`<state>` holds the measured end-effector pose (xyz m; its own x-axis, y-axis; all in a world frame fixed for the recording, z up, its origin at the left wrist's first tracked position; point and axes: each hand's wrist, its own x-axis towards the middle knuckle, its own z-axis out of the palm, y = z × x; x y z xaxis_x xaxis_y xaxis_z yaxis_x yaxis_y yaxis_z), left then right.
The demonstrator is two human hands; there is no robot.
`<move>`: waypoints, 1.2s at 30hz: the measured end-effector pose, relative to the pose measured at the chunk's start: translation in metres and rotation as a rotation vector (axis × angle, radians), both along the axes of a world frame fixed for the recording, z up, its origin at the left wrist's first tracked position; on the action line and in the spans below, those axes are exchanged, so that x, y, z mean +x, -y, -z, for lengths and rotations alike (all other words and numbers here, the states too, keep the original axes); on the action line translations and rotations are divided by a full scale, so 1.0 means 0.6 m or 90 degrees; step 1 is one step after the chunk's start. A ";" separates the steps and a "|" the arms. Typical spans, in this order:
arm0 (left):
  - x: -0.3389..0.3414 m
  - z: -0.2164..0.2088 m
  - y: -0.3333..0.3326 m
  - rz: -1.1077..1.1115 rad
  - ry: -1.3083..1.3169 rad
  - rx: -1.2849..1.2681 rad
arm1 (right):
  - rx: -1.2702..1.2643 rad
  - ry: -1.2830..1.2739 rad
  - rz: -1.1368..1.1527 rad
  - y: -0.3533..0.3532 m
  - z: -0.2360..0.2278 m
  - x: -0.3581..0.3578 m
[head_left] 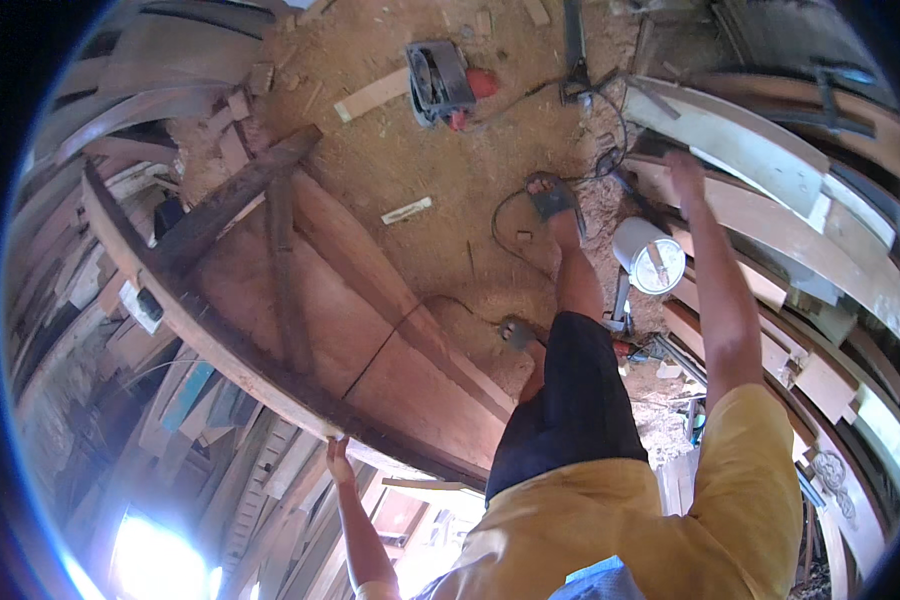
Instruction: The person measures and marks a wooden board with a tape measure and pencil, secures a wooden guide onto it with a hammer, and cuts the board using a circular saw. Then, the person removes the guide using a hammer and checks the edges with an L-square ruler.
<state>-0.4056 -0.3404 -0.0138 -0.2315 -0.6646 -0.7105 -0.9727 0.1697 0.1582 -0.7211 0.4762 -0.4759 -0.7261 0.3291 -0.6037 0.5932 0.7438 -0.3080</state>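
Observation:
My left hand point(340, 462) is at the outer edge of a large wooden frame point(235, 370), its fingers closed over that edge. Dark crosspieces and a reddish panel point(335, 305) belong to this frame, which stretches along my left side. My right arm reaches far forward on the right. At its end, my right hand point(684, 180) is beside stacked long boards point(760, 215); its fingers are small and smeared, so I cannot make out whether they hold anything. Below that hand stands a white bucket point(630, 243) with a brush point(657, 262) lying across its lid.
A red and grey power tool point(440, 85) lies ahead on the sawdust-covered floor point(370, 160), next to a wood offcut point(370, 97). A dark cable point(500, 215) loops near my forward foot point(550, 198). Stacked planks point(210, 450) line the left; more boards curve along the right.

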 end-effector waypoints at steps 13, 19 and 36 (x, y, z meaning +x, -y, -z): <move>-0.057 0.008 -0.078 0.035 0.038 -0.089 | -0.295 -0.094 0.691 -0.072 0.170 -0.253; 0.027 -0.051 -0.078 0.057 -0.021 -0.143 | -0.061 -0.509 0.039 0.121 0.045 -0.233; 0.277 -0.155 -0.416 -0.338 -0.785 0.219 | -0.905 -0.103 -0.516 0.684 -1.012 0.341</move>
